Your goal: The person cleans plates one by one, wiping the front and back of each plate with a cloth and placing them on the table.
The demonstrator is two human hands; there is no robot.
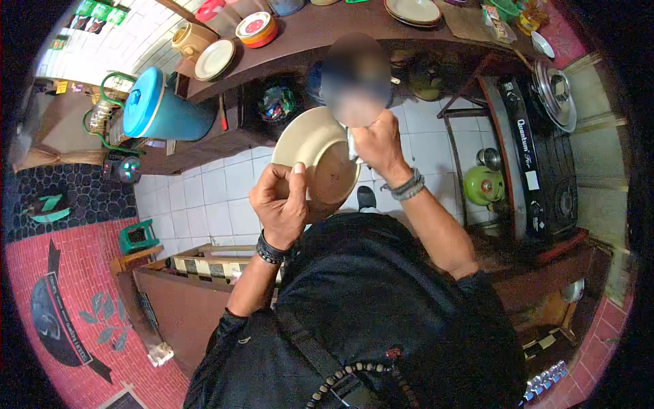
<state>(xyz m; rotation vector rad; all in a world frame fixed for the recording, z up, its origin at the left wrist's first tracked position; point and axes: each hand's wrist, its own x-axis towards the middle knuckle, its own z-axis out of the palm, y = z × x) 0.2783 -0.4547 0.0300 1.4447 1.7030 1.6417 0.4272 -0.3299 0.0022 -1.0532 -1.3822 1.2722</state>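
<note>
Plate (327, 160) is held up before the person's body, above the tiled floor (211, 198) and short of the table (300, 44). Its lower-left rim sits in the left hand (281, 204), which is clamped on that edge with the thumb on the near face. Most of the plate extends up and to the right of this grip. Right hand (376, 144) is closed around a white cloth (352, 145) at the plate's right edge; whether it also pinches the rim, I cannot tell.
</note>
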